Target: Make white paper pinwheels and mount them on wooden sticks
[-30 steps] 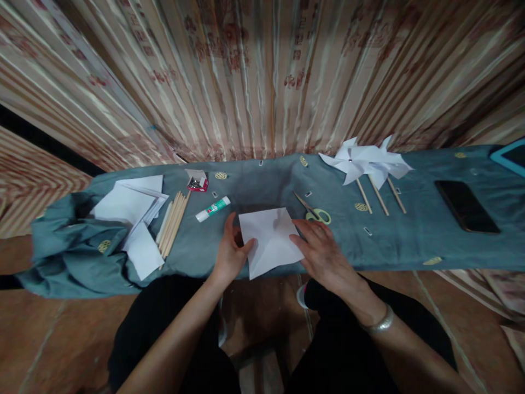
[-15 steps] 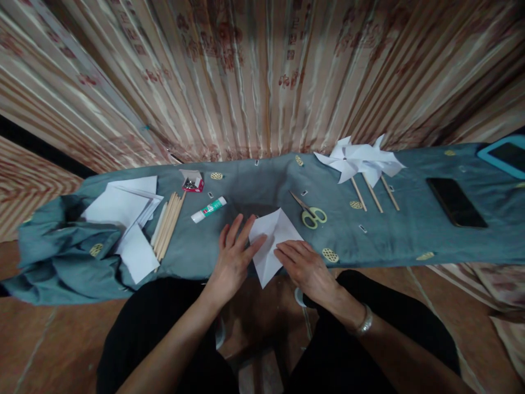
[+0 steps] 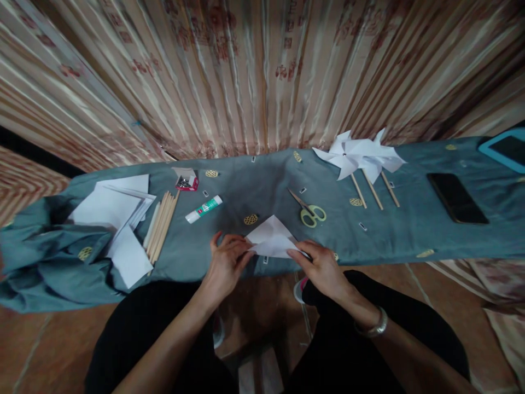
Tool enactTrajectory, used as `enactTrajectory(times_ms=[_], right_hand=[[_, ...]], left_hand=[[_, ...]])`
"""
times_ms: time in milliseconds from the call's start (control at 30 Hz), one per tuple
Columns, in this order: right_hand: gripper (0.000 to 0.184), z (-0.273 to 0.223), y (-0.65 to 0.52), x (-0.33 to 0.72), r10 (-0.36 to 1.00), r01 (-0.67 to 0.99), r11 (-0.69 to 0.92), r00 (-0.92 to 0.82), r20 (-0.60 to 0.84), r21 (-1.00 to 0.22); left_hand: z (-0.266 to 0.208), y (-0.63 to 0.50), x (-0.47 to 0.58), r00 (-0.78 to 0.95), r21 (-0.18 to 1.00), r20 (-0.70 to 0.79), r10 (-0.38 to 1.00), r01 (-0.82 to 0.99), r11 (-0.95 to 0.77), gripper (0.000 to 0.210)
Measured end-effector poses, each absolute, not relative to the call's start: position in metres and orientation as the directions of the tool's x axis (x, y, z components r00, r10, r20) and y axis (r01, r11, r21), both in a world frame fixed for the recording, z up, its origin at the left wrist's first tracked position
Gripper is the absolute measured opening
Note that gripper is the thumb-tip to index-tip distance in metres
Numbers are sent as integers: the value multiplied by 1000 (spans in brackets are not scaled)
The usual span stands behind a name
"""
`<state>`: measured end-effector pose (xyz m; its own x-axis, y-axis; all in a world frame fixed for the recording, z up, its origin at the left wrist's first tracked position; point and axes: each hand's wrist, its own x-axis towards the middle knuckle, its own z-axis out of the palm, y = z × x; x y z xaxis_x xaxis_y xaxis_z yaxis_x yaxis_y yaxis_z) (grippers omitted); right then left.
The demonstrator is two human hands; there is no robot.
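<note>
A white sheet of paper (image 3: 273, 236), folded to a triangle with its tip pointing away from me, is held above the near edge of the cloth. My left hand (image 3: 228, 260) pinches its left corner between thumb and fingers. The right corner is gripped the same way by my right hand (image 3: 322, 268), which has a silver bracelet at the wrist. Beyond the paper to the right lie scissors (image 3: 310, 212) with pale green handles. A glue stick (image 3: 204, 209) rests farther off to the left.
Several wooden sticks (image 3: 164, 224) and a stack of white paper (image 3: 109, 205) lie at the left, near a small red box (image 3: 186, 179) of metal pieces. Paper pinwheels (image 3: 361, 155) on sticks and a black phone (image 3: 457, 198) are at the right. A curtain (image 3: 246, 71) hangs behind.
The paper has gone from an opened, creased square to a folded triangle. Both hands have shifted from resting on it to pinching its side corners.
</note>
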<state>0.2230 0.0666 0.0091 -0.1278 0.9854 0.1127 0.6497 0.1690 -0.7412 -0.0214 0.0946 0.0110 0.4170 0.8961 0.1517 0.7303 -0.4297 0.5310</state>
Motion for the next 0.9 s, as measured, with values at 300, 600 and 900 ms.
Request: enactTrajectory(times_ms=[300,600,900], right_hand=[[14,7,80,223,999,677,-30,36,-8,-735],[13,12,82,222,1000,735,-9,-2,-16,-678],[13,13,84,222,1000,748,-15,-5,-29,-663]], left_hand=[[17,98,-2,462,258,371,806,782,-567,38],[0,72,20,716,150,152,681,664,-732,68],[-8,74,19,701,154,128,701,685,-712,75]])
